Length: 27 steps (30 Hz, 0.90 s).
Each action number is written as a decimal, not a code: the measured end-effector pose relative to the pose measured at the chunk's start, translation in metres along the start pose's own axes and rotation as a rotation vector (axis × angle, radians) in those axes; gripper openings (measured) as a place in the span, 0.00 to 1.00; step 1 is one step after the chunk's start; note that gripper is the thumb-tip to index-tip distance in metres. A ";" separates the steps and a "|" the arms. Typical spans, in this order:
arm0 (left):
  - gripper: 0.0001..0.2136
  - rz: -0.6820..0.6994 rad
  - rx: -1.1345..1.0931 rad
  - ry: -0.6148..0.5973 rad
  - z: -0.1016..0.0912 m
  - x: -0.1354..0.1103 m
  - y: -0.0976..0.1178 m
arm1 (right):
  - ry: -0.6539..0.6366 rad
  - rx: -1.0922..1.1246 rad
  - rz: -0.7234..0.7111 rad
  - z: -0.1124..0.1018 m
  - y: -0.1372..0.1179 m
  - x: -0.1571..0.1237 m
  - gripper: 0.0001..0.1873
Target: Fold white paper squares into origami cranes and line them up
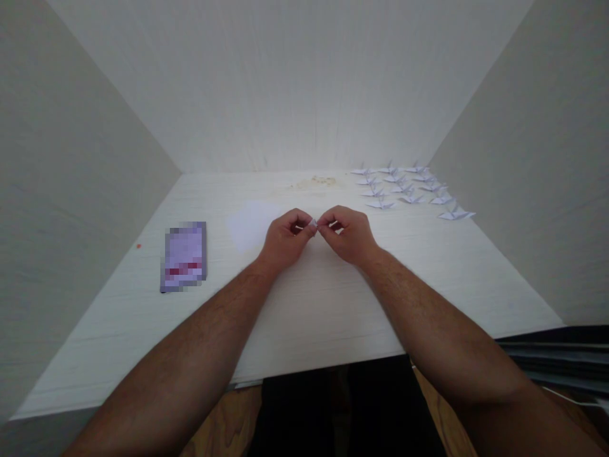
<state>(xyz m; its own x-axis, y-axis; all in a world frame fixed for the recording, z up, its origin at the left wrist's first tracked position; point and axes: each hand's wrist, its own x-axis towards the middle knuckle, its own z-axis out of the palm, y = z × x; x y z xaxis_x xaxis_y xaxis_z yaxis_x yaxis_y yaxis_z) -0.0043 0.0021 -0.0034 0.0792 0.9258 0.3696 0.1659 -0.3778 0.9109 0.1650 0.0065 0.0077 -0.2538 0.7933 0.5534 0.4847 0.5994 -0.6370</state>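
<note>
I have a small folded paper [313, 223] right between my fingertips, pinched from both sides. My left hand [287, 238] has thumb and forefinger pressed on one end of it, and my right hand [349, 235] nips the other end the same way, so the two sets of fingers nearly meet. Most of the piece is covered by my fingers, and I cannot tell its full shape. Both hands are over the white table [304, 311], with my forearms reaching in from either side.

Just left of my left fingers lies white paper [245, 225], flat on the table and partly hidden behind that hand; I cannot tell whether the hand touches it. Farther left of the fingers, and a little nearer to me, is a purplish flat thing [184, 251] with a red band, too blurred to make out. Past it, near the table's left edge, is a small red spot [139, 246].

To the right of my right fingers and farther away, white paper birds [403, 190] stand in rows, wings out, the closest one sitting toward the table's right side. Straight beyond my fingers, near the back wall [304, 95], a brownish stain [323, 182] marks the tabletop.
</note>
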 end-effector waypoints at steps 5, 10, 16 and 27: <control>0.07 0.019 0.003 -0.004 0.000 -0.001 0.001 | 0.016 0.026 -0.032 0.000 0.000 0.000 0.03; 0.07 0.031 0.011 0.000 0.000 0.000 0.000 | 0.011 0.041 0.037 0.000 -0.002 0.000 0.02; 0.07 0.044 0.021 0.013 0.000 0.000 -0.003 | 0.012 0.140 0.159 0.002 -0.001 0.001 0.06; 0.06 0.042 0.017 0.019 0.001 0.000 -0.002 | -0.004 0.130 0.187 0.002 -0.001 0.000 0.07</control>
<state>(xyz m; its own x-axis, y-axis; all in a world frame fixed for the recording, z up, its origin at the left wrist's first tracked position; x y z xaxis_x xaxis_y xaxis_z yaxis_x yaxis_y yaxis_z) -0.0041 0.0024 -0.0054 0.0674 0.9091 0.4111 0.1799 -0.4164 0.8912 0.1626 0.0060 0.0068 -0.1732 0.8923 0.4169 0.4117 0.4501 -0.7924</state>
